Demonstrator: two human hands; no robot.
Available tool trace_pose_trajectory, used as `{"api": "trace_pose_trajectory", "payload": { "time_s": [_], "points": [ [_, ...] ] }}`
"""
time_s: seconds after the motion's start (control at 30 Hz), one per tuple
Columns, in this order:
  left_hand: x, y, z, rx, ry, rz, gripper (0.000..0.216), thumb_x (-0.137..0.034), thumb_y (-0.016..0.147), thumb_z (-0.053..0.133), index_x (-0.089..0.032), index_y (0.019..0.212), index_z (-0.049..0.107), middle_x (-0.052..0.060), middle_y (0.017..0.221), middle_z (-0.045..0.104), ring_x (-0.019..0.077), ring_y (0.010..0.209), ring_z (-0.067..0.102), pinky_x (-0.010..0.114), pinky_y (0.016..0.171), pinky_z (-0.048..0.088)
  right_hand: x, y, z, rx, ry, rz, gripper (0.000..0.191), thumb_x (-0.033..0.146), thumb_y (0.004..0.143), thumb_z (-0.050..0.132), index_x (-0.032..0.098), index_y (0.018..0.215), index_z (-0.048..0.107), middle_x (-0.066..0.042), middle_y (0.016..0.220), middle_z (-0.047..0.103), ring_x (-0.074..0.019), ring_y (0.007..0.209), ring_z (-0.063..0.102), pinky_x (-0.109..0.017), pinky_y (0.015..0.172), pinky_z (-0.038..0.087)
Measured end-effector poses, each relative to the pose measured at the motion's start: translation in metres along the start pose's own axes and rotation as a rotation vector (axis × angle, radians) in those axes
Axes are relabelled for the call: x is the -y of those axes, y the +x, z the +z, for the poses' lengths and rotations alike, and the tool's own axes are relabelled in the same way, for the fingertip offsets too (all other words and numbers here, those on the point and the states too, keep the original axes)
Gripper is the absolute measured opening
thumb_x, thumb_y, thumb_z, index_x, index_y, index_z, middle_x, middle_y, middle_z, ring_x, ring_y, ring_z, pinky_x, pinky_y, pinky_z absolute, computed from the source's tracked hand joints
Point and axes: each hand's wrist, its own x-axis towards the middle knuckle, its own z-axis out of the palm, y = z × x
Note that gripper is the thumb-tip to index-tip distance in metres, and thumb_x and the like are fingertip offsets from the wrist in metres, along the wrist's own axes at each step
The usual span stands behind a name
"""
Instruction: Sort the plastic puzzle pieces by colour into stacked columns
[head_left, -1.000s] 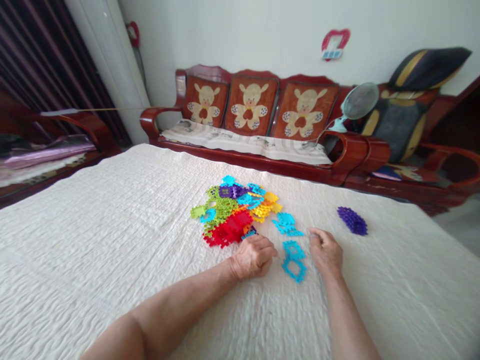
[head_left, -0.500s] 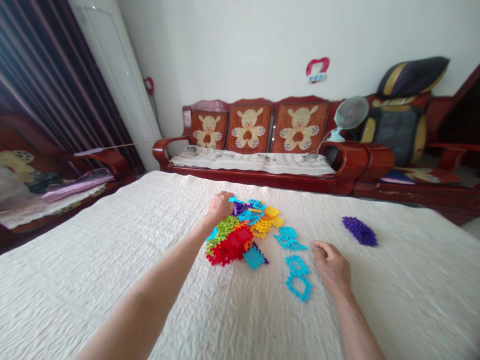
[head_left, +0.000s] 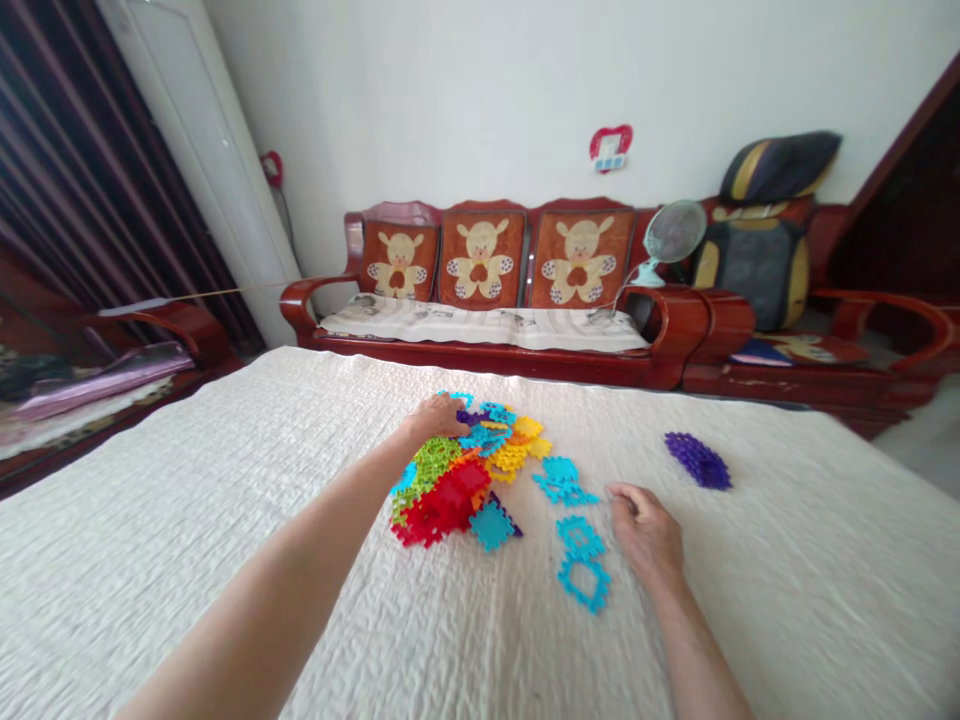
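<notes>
A heap of flat plastic interlocking tiles [head_left: 459, 470] in red, green, yellow, orange, purple and light blue lies on a cream quilted cover [head_left: 225, 520]. My left hand [head_left: 436, 416] reaches over the far side of the heap, its fingers curled down onto the blue and purple tiles there; what they grip is hidden. My right hand [head_left: 645, 535] rests on the cover with loosely curled fingers, just right of two blue tiles [head_left: 583, 565]. More blue tiles [head_left: 561, 480] lie between the heap and that hand.
A small stack of purple tiles [head_left: 697, 460] sits apart at the right. Beyond the cover stands a red wooden sofa [head_left: 495, 290] with bear-print cushions, a small fan [head_left: 667, 240], and bags on a chair [head_left: 757, 240]. A curtain hangs at left.
My left hand left the near edge of the heap and reached to its far side a second ago; since then it has hardly shifted. My right hand stayed beside the blue tiles.
</notes>
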Motion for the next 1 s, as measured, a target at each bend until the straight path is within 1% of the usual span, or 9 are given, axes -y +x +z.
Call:
{"api": "trace_pose_trajectory", "payload": {
  "time_s": [0.07,0.13,0.33,0.4,0.53,0.63,0.77,0.9,1.0],
  "points": [
    [0.001,0.002,0.002,0.014,0.002,0.009,0.05,-0.049,0.073,0.057,-0.026,0.116,0.066,0.008,0.112,0.068,0.0256,0.101,0.064,0.033,0.086,0.051,0.0,0.0,0.0,-0.009,0.002,-0.007,0.036,0.038,0.076,0.041,0.02,0.086,0.07,-0.009,0.093,0.074,-0.0232,0.085,0.067,-0.034,0.081,0.051],
    [0.003,0.003,0.004,0.025,0.006,0.019,0.048,-0.045,0.072,0.057,-0.026,0.115,0.066,0.007,0.108,0.07,0.0249,0.097,0.065,0.032,0.084,0.051,0.0,0.0,0.0,-0.018,0.004,-0.011,0.035,0.037,0.076,0.041,0.02,0.085,0.07,-0.009,0.093,0.074,-0.0231,0.086,0.067,-0.034,0.081,0.051],
    [0.006,0.01,0.0,0.05,0.027,0.04,0.058,-0.046,0.069,0.059,-0.023,0.121,0.063,0.011,0.12,0.065,0.0278,0.105,0.063,0.033,0.087,0.052,-0.002,0.0,0.002,-0.021,0.001,-0.018,0.033,0.036,0.076,0.042,0.021,0.085,0.07,-0.007,0.091,0.073,-0.0222,0.082,0.066,-0.034,0.079,0.051],
    [0.007,0.012,-0.002,0.082,0.029,0.056,0.057,-0.046,0.068,0.06,-0.025,0.121,0.064,0.01,0.117,0.067,0.0277,0.103,0.064,0.033,0.085,0.052,-0.002,0.0,0.002,-0.034,0.003,-0.015,0.033,0.036,0.076,0.042,0.022,0.084,0.071,-0.007,0.091,0.073,-0.0222,0.082,0.066,-0.034,0.079,0.051],
    [0.006,0.014,-0.005,0.135,0.03,0.072,0.049,-0.041,0.069,0.06,-0.027,0.115,0.067,0.007,0.105,0.072,0.0251,0.092,0.067,0.031,0.079,0.054,-0.002,0.001,0.002,-0.037,-0.002,-0.001,0.033,0.036,0.075,0.042,0.022,0.084,0.071,-0.007,0.091,0.074,-0.0221,0.082,0.067,-0.033,0.078,0.051],
    [0.003,0.014,-0.006,0.142,0.044,0.062,0.047,-0.039,0.068,0.06,-0.024,0.112,0.068,0.01,0.103,0.072,0.0268,0.09,0.068,0.033,0.076,0.055,-0.001,0.001,0.001,-0.023,-0.004,0.015,0.034,0.036,0.076,0.042,0.022,0.085,0.071,-0.008,0.092,0.074,-0.0226,0.084,0.067,-0.034,0.08,0.051],
    [-0.004,0.012,-0.006,0.138,0.07,0.049,0.049,-0.037,0.067,0.062,-0.02,0.114,0.067,0.015,0.107,0.07,0.0298,0.094,0.067,0.035,0.077,0.055,-0.002,0.002,0.001,-0.015,0.008,0.006,0.033,0.037,0.077,0.043,0.021,0.084,0.071,-0.008,0.091,0.073,-0.0224,0.083,0.066,-0.034,0.08,0.051],
    [-0.012,0.007,-0.005,0.129,0.089,0.059,0.048,-0.036,0.071,0.06,-0.018,0.115,0.065,0.016,0.11,0.069,0.0302,0.098,0.066,0.038,0.082,0.054,-0.004,0.002,0.003,-0.029,0.007,-0.001,0.033,0.036,0.076,0.043,0.021,0.084,0.071,-0.007,0.089,0.073,-0.0219,0.081,0.066,-0.034,0.078,0.051],
    [-0.013,0.005,-0.003,0.123,0.093,0.076,0.046,-0.037,0.074,0.057,-0.019,0.115,0.064,0.015,0.11,0.068,0.0303,0.098,0.066,0.04,0.082,0.054,-0.006,0.001,0.004,-0.04,0.02,-0.009,0.032,0.035,0.077,0.042,0.022,0.084,0.071,-0.007,0.091,0.073,-0.0219,0.083,0.066,-0.034,0.08,0.051]
  ]
}}
